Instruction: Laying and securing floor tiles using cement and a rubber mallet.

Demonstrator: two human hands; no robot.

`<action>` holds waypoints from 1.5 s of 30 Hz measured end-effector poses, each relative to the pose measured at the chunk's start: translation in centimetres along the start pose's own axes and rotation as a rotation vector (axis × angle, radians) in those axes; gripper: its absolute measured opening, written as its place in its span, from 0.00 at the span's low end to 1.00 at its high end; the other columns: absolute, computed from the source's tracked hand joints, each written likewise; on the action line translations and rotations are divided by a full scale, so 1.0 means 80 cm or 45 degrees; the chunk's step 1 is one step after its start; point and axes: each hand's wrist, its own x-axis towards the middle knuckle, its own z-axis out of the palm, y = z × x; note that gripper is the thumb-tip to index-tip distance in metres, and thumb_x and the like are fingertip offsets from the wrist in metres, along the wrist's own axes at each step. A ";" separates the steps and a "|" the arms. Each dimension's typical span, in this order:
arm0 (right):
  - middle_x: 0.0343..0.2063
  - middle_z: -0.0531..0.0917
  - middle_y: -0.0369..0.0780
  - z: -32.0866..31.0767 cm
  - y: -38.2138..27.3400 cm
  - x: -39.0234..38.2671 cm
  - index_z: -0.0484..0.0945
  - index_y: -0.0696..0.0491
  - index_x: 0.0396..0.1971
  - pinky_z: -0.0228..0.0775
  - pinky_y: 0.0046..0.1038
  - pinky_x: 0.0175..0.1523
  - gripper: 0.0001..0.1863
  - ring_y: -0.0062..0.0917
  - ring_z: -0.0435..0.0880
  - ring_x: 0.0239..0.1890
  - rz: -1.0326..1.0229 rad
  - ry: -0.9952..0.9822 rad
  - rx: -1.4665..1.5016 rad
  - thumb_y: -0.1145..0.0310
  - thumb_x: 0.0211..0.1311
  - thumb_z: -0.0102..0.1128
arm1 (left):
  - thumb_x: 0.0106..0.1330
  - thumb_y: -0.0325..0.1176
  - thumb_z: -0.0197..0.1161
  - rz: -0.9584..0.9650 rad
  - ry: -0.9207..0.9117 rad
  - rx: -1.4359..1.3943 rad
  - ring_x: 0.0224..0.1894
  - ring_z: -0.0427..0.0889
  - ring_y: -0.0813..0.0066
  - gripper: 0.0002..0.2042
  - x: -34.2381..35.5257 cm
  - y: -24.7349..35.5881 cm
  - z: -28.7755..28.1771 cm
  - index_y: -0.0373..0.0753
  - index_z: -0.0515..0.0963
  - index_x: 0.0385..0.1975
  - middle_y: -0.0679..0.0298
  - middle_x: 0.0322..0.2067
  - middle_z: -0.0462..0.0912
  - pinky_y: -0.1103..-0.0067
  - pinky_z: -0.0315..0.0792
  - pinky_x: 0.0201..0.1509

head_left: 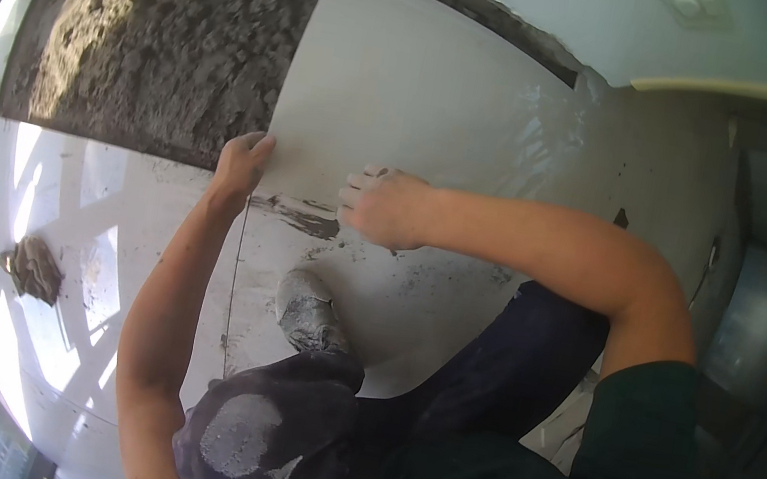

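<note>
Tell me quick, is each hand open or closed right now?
Left hand: at the left edge of the tile; grip can't be told.
Right hand: fingers partly curled by the tile; holding can't be told.

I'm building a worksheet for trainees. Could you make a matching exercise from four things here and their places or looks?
1. Left hand
2. Crumpled bundle
3. Dark bed
4. Shoe

A. Rough and lumpy, beside the slab
B. Dusty grey, just below the right hand in view
C. On the sun-streaked floor, far left
D. At the slab's left edge

Pairs: 1-D, 2-C, 3-A, 4-B
</note>
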 end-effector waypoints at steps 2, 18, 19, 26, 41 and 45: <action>0.41 0.79 0.40 -0.010 -0.010 0.021 0.78 0.53 0.36 0.67 0.38 0.61 0.10 0.33 0.75 0.53 -0.036 0.022 0.062 0.65 0.56 0.57 | 0.70 0.39 0.55 -0.124 -0.042 -0.153 0.30 0.73 0.82 0.19 0.009 0.010 0.010 0.26 0.80 0.44 0.66 0.33 0.82 0.82 0.66 0.35; 0.48 0.80 0.46 -0.052 -0.012 0.124 0.81 0.58 0.44 0.60 0.43 0.69 0.19 0.43 0.74 0.59 -0.231 0.660 -0.101 0.65 0.52 0.57 | 0.69 0.37 0.55 -0.286 -0.001 -0.731 0.26 0.73 0.81 0.16 -0.035 0.072 -0.018 0.29 0.80 0.28 0.67 0.24 0.78 0.78 0.70 0.30; 0.45 0.81 0.46 -0.059 -0.014 0.125 0.82 0.58 0.41 0.61 0.43 0.67 0.17 0.43 0.76 0.55 -0.230 0.705 -0.073 0.66 0.52 0.56 | 0.69 0.37 0.55 -0.263 -0.044 -0.735 0.26 0.73 0.82 0.16 -0.037 0.078 -0.018 0.29 0.79 0.27 0.67 0.23 0.78 0.78 0.69 0.29; 0.37 0.83 0.44 -0.090 -0.027 0.148 0.83 0.57 0.33 0.62 0.38 0.63 0.14 0.36 0.77 0.48 -0.200 0.462 -0.194 0.66 0.52 0.54 | 0.72 0.38 0.55 -0.225 -0.125 -0.910 0.27 0.74 0.83 0.16 -0.044 0.059 -0.029 0.31 0.80 0.28 0.68 0.24 0.79 0.81 0.71 0.30; 0.27 0.73 0.40 -0.102 -0.025 0.158 0.74 0.55 0.23 0.68 0.35 0.47 0.06 0.33 0.73 0.37 -0.181 0.261 0.060 0.68 0.46 0.55 | 0.60 0.50 0.63 1.706 0.001 1.306 0.62 0.69 0.74 0.19 0.189 0.060 0.008 0.43 0.83 0.42 0.69 0.49 0.80 0.71 0.56 0.70; 0.28 0.74 0.40 -0.100 -0.023 0.159 0.75 0.55 0.24 0.68 0.34 0.47 0.06 0.33 0.73 0.38 -0.158 0.246 0.048 0.69 0.47 0.56 | 0.54 0.57 0.66 1.541 -0.208 1.529 0.57 0.72 0.76 0.23 0.181 0.080 0.003 0.45 0.84 0.39 0.71 0.46 0.81 0.75 0.61 0.62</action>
